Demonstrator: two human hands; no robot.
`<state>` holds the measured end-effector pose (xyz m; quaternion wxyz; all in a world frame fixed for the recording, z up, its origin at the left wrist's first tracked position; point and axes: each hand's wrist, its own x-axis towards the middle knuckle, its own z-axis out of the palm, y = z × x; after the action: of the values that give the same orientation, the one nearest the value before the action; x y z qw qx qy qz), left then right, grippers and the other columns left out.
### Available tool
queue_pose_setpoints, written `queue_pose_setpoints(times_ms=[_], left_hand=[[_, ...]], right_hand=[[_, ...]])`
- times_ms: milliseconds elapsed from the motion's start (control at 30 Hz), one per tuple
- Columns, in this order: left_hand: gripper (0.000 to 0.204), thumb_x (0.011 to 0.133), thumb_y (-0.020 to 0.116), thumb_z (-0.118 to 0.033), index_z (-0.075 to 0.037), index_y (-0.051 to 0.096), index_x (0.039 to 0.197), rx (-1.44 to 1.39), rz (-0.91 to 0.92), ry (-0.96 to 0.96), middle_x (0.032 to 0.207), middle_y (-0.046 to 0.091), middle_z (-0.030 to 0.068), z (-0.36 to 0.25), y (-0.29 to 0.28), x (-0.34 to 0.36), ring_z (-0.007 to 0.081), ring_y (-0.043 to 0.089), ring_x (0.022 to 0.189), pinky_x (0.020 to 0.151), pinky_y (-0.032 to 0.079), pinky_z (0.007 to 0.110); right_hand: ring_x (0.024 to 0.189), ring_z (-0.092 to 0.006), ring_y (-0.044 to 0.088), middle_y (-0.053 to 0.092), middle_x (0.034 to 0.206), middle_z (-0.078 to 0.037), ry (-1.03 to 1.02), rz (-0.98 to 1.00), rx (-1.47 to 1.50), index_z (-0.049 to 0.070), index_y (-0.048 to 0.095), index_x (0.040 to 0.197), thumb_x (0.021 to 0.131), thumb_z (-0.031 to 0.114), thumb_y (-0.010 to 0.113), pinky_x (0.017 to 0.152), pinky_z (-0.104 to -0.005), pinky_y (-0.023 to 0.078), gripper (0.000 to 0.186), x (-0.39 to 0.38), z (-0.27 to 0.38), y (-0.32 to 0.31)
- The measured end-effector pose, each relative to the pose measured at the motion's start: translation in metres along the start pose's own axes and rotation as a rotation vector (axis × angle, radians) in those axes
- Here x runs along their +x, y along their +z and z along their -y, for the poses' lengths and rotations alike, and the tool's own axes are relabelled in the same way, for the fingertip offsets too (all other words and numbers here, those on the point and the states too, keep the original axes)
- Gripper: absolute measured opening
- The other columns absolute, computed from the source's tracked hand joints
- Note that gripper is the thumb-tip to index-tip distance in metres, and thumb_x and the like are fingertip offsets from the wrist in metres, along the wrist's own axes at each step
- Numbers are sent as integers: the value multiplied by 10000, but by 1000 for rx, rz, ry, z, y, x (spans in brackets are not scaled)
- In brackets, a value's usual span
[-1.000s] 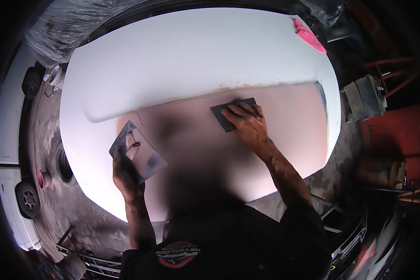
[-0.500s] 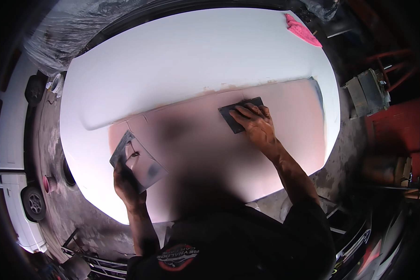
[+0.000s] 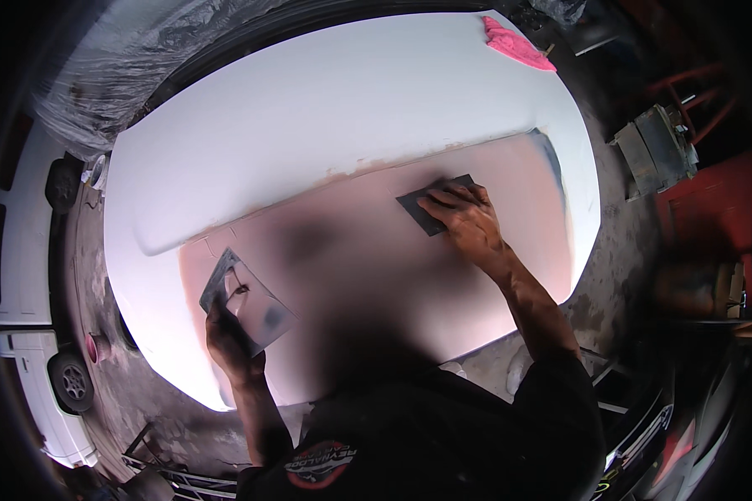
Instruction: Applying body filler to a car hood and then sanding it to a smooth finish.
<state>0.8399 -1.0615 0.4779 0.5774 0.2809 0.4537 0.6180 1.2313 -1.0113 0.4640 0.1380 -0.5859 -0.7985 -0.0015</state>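
A large white car body panel (image 3: 292,125) spreads out before me, its nearer part covered by a pinkish filler patch (image 3: 510,192) with a ragged far edge. My right hand (image 3: 470,221) lies over a dark rectangular spreader (image 3: 416,205), fingers bent on top of it, against the patch. At the left my left hand (image 3: 232,344) grips a flat mixing board (image 3: 265,316) by its near left edge, tilted above the panel. Smears and a small dark lump show on the board. The spreader's underside is hidden.
A pink cloth (image 3: 516,46) rests at the panel's far right corner. Clear plastic sheeting (image 3: 92,83) hangs at the far left, and a white vehicle (image 3: 38,376) stands left. Grey boxes (image 3: 656,150) and a red cabinet (image 3: 710,217) are on the right.
My view has shifted slightly, so the panel and cloth sit a little further left. Both hands keep their holds; the spreader stays at nearly the same part of the patch.
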Motion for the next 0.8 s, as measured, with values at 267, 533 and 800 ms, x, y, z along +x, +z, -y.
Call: queue_pose_setpoints(times_ms=[267, 533, 800], left_hand=[[417, 1007, 366, -240, 42, 478, 1293, -113, -10, -88, 1210, 574, 162, 0, 32, 1, 252, 607, 1052, 848, 541, 340], [420, 1006, 387, -250, 44, 480, 1290, -88, -39, -90, 1207, 581, 147, 11, 34, 5, 258, 607, 1053, 867, 532, 352], [476, 987, 418, -336, 44, 489, 1265, -79, 120, -120, 1169, 592, 157, 17, 70, 18, 274, 608, 1044, 878, 527, 380]], right_hand=[[1272, -242, 476, 571, 1325, -31, 38, -92, -9, 201, 589, 1281, 699, 92, 726, 1053, -417, 311, 608, 6, -60, 28], [1288, -232, 462, 543, 1362, -24, 32, 35, -111, 200, 578, 1294, 646, 72, 747, 1059, -413, 309, 681, -14, -62, -20], [1293, -223, 462, 563, 1337, -26, 69, -102, -57, 199, 592, 1275, 709, 97, 747, 1058, -422, 321, 596, -23, -95, 3]])
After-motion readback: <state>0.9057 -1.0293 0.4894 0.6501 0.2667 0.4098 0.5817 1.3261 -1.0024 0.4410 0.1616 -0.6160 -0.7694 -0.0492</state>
